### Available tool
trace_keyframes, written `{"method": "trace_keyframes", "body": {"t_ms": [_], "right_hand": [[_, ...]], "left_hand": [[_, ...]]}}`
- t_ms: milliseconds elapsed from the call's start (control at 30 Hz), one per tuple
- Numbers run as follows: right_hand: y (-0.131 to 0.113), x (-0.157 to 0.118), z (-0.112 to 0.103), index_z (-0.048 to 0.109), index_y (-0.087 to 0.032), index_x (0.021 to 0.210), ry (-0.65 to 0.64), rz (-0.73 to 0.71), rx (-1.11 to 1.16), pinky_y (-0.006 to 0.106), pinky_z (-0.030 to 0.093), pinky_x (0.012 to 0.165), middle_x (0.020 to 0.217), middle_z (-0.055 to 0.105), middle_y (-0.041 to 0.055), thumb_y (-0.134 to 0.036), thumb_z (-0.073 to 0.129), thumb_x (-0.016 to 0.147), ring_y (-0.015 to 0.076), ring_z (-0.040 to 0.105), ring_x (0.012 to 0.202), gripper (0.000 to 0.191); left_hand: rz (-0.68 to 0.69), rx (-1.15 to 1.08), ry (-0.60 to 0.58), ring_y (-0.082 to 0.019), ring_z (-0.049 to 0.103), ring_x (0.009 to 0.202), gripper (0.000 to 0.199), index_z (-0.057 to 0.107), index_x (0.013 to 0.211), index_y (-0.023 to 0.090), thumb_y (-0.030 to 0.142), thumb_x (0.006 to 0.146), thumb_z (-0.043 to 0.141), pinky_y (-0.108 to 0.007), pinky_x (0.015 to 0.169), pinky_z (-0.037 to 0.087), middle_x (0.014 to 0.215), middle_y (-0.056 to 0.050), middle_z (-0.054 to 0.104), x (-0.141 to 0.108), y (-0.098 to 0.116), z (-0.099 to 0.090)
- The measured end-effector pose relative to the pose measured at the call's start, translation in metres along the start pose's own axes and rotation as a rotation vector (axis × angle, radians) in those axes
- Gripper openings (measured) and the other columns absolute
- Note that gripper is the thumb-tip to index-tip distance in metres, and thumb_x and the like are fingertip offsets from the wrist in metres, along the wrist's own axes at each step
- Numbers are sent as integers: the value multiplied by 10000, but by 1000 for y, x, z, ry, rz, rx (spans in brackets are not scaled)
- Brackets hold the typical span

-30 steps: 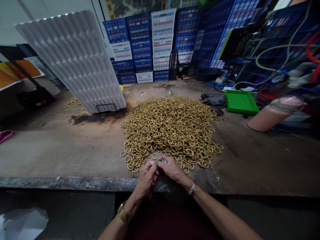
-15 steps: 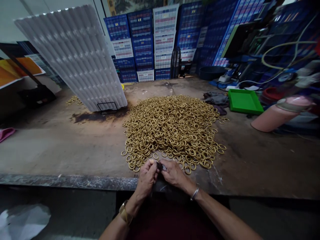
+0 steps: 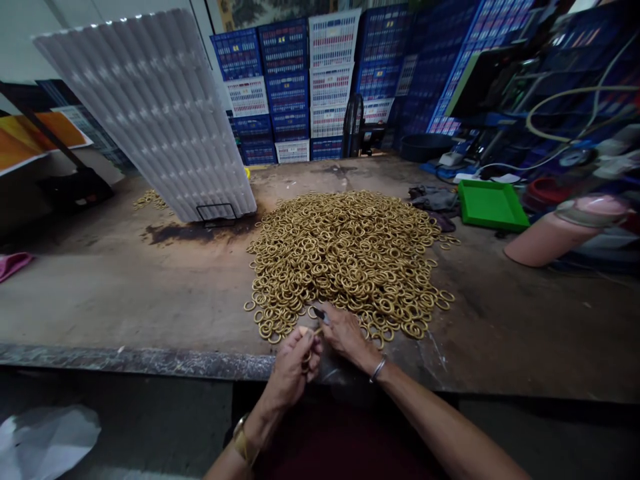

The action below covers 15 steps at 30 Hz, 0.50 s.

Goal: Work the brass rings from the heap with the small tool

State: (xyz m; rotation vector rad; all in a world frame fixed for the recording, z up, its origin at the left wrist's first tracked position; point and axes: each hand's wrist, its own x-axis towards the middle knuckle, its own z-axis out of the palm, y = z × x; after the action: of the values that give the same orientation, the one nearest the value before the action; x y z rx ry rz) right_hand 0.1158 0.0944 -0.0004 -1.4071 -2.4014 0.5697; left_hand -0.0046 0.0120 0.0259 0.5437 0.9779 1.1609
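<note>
A broad heap of brass-coloured rings [image 3: 350,250] lies on the worktable [image 3: 150,293], with loose rings along its near edge. My left hand [image 3: 291,365] is closed in front of the heap, fingers pinched around a brass ring [image 3: 307,362]; whether it holds more than one is hard to make out. Just right of it, my right hand [image 3: 349,337] grips a small tool with a dark pointed tip [image 3: 319,313], its exact kind unclear. That tip points up and left over the heap's near edge, apart from the left hand's fingertips.
A tall ribbed white panel [image 3: 155,120] leans in a black wire stand [image 3: 216,212] at left. To the right are a green tray [image 3: 493,203], a pink bottle [image 3: 555,233] and dark cloths [image 3: 433,199]. Blue and white crates [image 3: 285,90] are stacked behind the table.
My hands have moved apart: the right one went slightly up with the tool, the left one down and back. A brass ring now shows in the left hand.
</note>
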Motion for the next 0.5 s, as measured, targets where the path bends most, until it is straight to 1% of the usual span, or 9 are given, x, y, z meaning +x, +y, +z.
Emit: {"method": "trace_keyframes", "body": {"t_ms": [100,167,267,367,433,500], "right_hand": [[-8,5,3,499,-196,1018,9,51,-71,232,327,627,898,642,49,-300,432,833,159,588,779,223],[-13,8,4,497,-201,1005,-15,57,-135,240,329,631,921,636,52,-321,451,826,171,589,800,220],[-17,11,7,499,-208,991,-39,82,-202,253,336,648,941,627,54,-254,438,822,180,584,818,185],[-16,11,10,495,-193,985,-38,98,-220,261,341,654,931,622,64,-216,430,809,182,578,806,189],[-13,11,10,500,-186,972,-42,86,-202,256,341,652,911,620,63,-205,437,796,173,573,787,188],[-8,11,9,515,-184,938,-33,63,-131,245,338,648,876,619,55,-185,439,781,158,561,769,175]], "left_hand": [[-46,-146,43,-34,422,454,309,471,682,144,404,697,637,-146,366,247,725,-12,561,5,-2,-8],[-68,-202,65,-40,442,469,289,478,693,140,366,685,657,-141,371,261,728,-22,574,7,-3,-13],[-97,-285,77,-47,454,468,256,498,749,148,309,665,679,-135,374,279,691,-9,573,9,-2,-19],[-132,-351,46,-55,469,474,239,523,805,157,240,648,684,-132,374,294,654,8,554,11,2,-23],[-147,-388,29,-65,488,494,232,539,809,149,222,642,682,-133,371,301,651,5,547,13,4,-25],[-151,-415,37,-71,502,515,221,543,773,136,231,637,689,-131,369,305,656,-2,547,14,5,-25]]}}
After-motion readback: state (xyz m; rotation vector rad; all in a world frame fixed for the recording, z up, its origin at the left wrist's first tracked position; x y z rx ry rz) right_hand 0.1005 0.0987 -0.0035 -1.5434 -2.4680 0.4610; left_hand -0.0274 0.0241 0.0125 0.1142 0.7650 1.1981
